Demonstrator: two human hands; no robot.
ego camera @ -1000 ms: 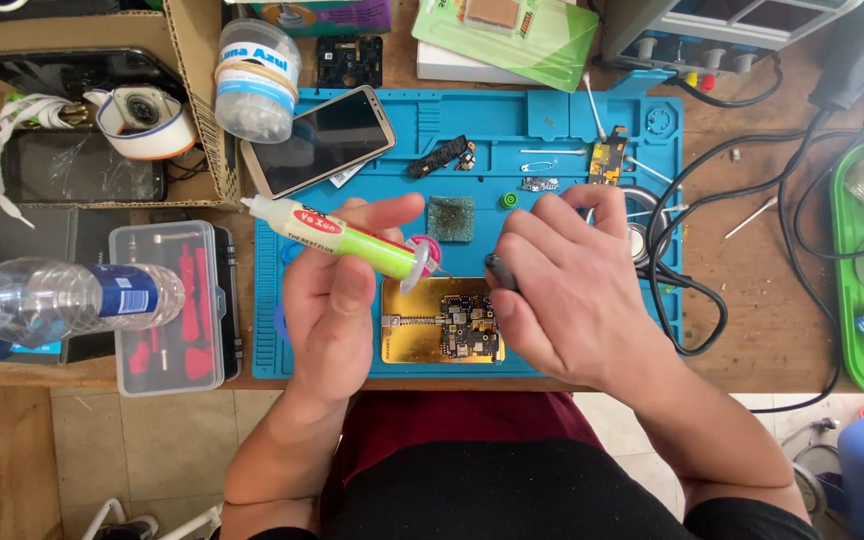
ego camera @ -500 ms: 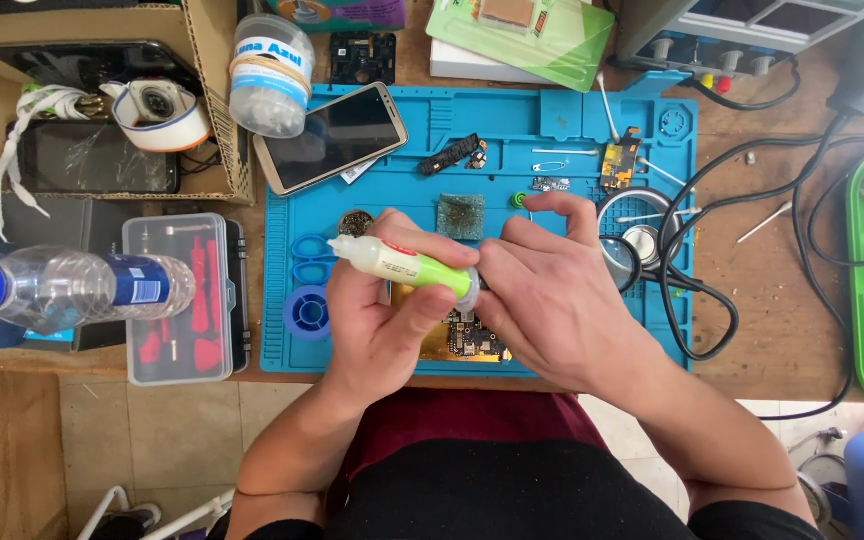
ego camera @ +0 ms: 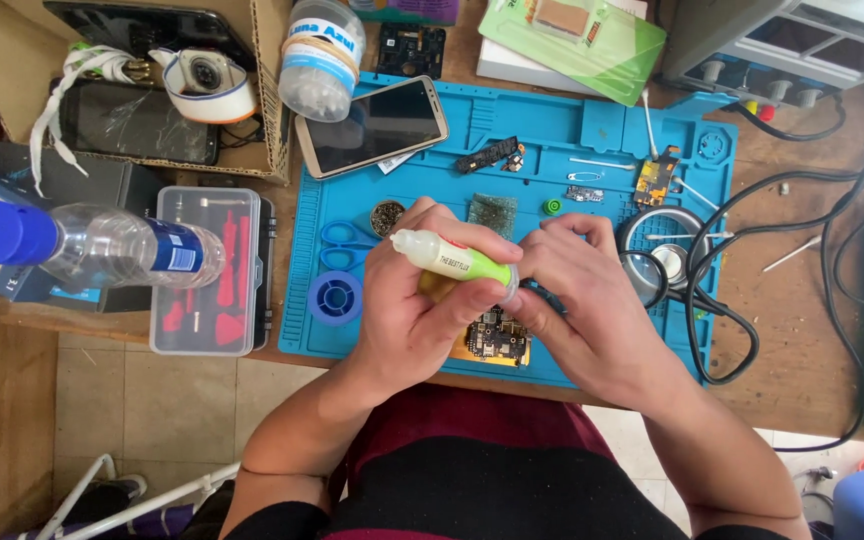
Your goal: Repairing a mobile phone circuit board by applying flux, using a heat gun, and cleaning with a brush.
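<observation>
Both hands meet over a blue work mat [ego camera: 592, 130] — left hand [ego camera: 417, 300] clamped round a green syringe-type tube [ego camera: 457, 262], right hand [ego camera: 582, 290] pinching its tip end w/ fingers closed. Small circuit board [ego camera: 497, 342] lies just below, on the mat.

Green syringe-type tube [ego camera: 464, 262] w/ white cap end is lying nearly horizontal in the left hand [ego camera: 414, 310], cap pointing left, nozzle end tilting slightly down toward the right hand [ego camera: 592, 300], whose fingertips are pinching at its tip. Small circuit board [ego camera: 495, 340] on a yellow holder is sitting flat just below both hands, partly covered by them.
</observation>
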